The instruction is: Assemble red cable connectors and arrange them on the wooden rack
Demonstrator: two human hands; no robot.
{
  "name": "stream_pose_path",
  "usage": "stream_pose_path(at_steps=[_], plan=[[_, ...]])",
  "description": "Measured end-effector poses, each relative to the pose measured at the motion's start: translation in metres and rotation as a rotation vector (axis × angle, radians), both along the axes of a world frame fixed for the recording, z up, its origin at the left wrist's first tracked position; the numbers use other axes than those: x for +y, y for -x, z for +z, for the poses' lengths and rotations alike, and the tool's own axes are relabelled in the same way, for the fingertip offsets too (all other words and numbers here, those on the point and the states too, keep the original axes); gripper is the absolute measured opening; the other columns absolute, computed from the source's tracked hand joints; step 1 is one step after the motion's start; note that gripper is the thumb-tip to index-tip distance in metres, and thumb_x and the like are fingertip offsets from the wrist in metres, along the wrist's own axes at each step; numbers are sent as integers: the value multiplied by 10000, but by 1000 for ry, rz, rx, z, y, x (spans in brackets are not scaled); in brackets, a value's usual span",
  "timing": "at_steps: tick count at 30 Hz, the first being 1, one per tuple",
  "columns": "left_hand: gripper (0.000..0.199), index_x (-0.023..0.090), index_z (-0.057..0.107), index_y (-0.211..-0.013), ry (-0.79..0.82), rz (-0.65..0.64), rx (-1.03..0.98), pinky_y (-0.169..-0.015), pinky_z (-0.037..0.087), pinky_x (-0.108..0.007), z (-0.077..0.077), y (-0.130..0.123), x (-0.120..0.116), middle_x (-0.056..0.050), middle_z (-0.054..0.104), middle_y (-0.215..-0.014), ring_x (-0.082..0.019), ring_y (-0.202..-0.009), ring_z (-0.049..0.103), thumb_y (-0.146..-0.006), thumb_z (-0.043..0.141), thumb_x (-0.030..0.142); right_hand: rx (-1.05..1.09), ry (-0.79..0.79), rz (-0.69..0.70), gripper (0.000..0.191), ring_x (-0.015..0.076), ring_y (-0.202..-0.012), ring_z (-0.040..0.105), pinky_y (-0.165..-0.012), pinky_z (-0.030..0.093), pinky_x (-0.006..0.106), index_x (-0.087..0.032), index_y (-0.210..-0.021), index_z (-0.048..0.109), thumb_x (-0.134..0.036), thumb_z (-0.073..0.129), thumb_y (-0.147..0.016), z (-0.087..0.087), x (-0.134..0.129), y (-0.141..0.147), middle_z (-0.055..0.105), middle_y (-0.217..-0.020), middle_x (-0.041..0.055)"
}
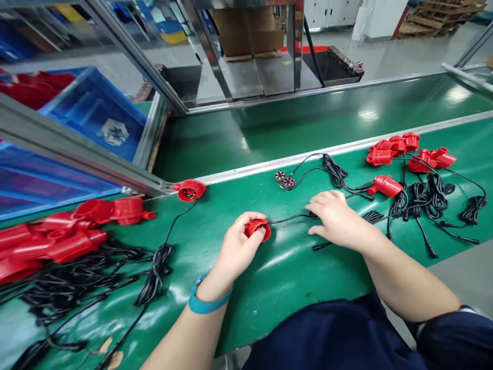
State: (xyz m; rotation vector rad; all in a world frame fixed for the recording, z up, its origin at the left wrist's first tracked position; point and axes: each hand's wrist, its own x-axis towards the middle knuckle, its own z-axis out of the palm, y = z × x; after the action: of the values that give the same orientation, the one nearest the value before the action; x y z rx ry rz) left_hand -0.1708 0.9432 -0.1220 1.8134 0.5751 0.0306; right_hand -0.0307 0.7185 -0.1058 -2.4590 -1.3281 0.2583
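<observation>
Two hands, one wristband, two round discs

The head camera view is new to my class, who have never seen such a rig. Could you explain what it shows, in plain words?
There is no machine here, only a person's two bare hands. The single picture comes from a camera worn on the head, looking forward and down.

The left hand, with a teal wristband on its wrist, holds a red plastic part. A black cable runs from it towards the right hand, which is open.

On the green work surface lie more red parts with bundled cables, to both sides, and two small round pieces on thin wires.
</observation>
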Motion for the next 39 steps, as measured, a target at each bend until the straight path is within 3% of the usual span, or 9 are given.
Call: stream_pose_path(at_steps=[5, 10, 13, 18, 23, 26, 32, 35, 39], plan=[[331, 177, 618, -1068, 21, -12, -40, -817, 506, -316, 7, 1, 0, -63, 675, -1049, -184, -886, 631, -771, 668, 314, 84, 107, -73, 136, 265, -961, 633, -833, 442, 372, -174, -928, 759, -182, 852, -829, -10, -6, -27, 676, -904, 85], [296, 189, 591, -1044, 7, -11, -43, -749, 483, -299, -2, 2, -4, -27, 642, -939, -169, -795, 595, -773, 656, 290, 171, -204, -94, 176, 194, -941, 655, -841, 507, 307, -180, -1118, 711, -243, 732, -956, -17, 4, -21, 656, -1044, 66], [278, 193, 599, -1051, -177, 71, -104, -838, 502, -359, -12, 0, -2, -47, 640, -986, -205, -878, 616, -782, 615, 262, 151, -326, -60, 276, 186, -988, 657, -862, 518, 288, -207, -1212, 689, -287, 741, -953, -21, 11, -14, 640, -1103, 56], [317, 204, 606, -1094, -472, 8, -264, -1044, 479, -466, -21, -2, -4, -99, 580, -1176, -265, -1135, 591, -779, 598, 177, -11, -6, -182, 249, 243, -961, 660, -816, 492, 345, -213, -1201, 720, -228, 690, -955, -15, 7, -13, 657, -1109, 96], [523, 191, 523, -1331, -544, -157, -271, -1197, 390, -542, -26, 1, -17, -169, 460, -1428, -318, -1399, 454, -819, 614, 145, 20, 31, 35, 744, 400, -1320, 500, -1087, 413, 558, -167, -1424, 578, -244, 884, -750, -8, 8, 9, 515, -1476, 198], [654, 184, 419, -1454, -491, -207, -277, -1240, 355, -540, -30, 2, -15, -184, 409, -1526, -316, -1478, 391, -839, 642, 165, 119, -76, 128, 893, 376, -1369, 478, -1097, 450, 537, -162, -1548, 423, -258, 858, -774, -14, 29, 38, 398, -1590, 205], [790, 216, 337, -1540, -328, -272, -229, -1199, 420, -549, -26, 7, -5, -182, 484, -1542, -315, -1423, 497, -878, 742, 361, 166, -45, -16, 510, 286, -1084, 677, -901, 554, 397, -133, -1384, 562, -182, 644, -883, -19, 55, 53, 657, -1245, 158], [602, 230, 490, -1452, -363, -268, -315, -1184, 448, -499, -16, 10, -1, -143, 559, -1490, -281, -1381, 542, -917, 715, 389, 87, -63, -79, 298, 269, -931, 705, -802, 540, 376, -187, -1185, 654, -282, 602, -908, -12, 37, 39, 705, -1034, 98], [283, 221, 645, -1233, -641, 11, -345, -1114, 502, -406, 7, 5, 39, -101, 675, -1323, -231, -1255, 624, -996, 596, 367, 98, -47, -117, 169, 258, -712, 687, -662, 497, 387, -280, -990, 686, -379, 615, -873, -17, -19, -10, 710, -805, 60]])
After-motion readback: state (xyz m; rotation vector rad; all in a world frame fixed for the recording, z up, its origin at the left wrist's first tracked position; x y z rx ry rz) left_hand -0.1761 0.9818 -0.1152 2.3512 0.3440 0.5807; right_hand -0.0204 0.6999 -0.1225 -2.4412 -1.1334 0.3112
